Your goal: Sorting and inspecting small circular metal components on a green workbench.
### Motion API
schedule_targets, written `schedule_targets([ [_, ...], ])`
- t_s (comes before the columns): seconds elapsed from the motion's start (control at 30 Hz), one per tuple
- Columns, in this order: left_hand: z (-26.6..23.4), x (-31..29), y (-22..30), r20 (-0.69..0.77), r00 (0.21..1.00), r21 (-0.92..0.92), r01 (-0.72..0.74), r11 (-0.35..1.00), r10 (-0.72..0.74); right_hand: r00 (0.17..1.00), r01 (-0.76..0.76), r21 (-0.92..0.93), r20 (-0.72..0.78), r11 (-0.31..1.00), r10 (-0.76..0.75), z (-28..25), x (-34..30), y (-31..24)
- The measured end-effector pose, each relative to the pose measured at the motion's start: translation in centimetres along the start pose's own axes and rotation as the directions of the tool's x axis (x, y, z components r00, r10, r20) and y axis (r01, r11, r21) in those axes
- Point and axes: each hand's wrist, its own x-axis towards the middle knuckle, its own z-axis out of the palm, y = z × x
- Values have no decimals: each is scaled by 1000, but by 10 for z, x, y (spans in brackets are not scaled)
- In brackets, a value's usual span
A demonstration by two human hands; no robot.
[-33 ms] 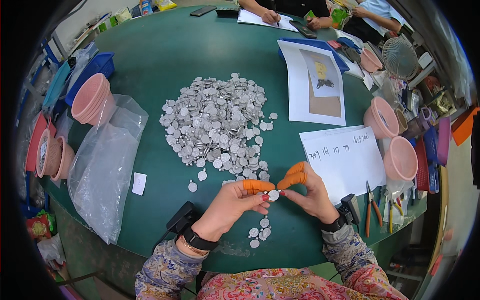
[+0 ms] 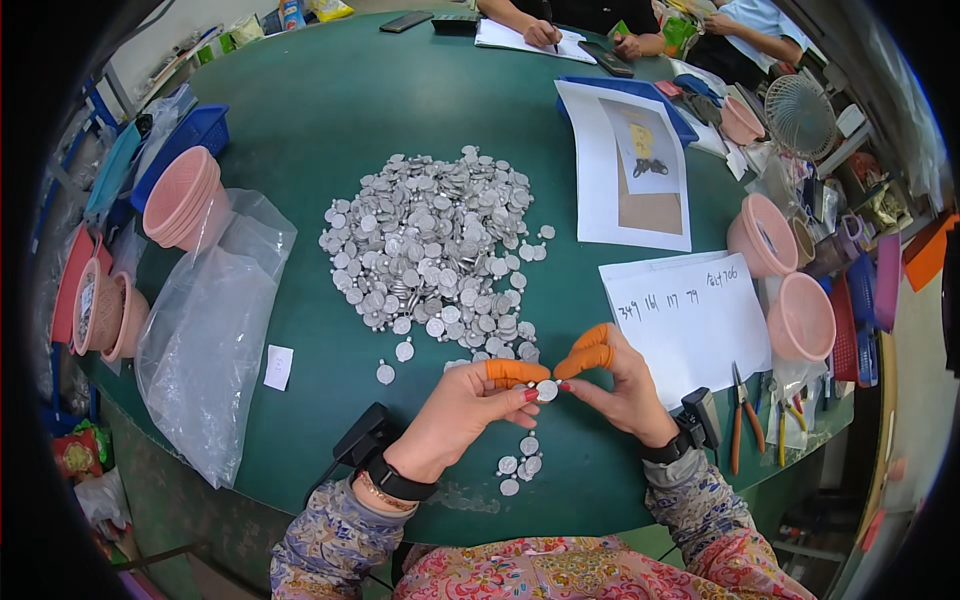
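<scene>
Green table [image 2: 330, 130], silver disc [image 2: 546, 391] between both grips

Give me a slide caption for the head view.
Both hands pinch one small silver disc beside a heap of discs.

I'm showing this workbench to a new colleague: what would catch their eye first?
First, the big heap of small silver metal discs in the middle of the green table. Just in front of it, the left hand and right hand, with orange finger cots, pinch one disc between them. Stacked pink baskets sit at the left edge.
</scene>
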Motion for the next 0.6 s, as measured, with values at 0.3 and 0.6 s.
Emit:
schedule_targets([
  [0.3, 1, 0, -6, -43, 997, 96, -63, 993, 67, 1000, -1, 16, 16, 1000, 0, 0, 1, 0],
  [0.6, 2, -1, -10, -74, 988, 198, -116, 973, 133, 994, -108, 123, 19, 986, 107, 10, -2, 3],
])
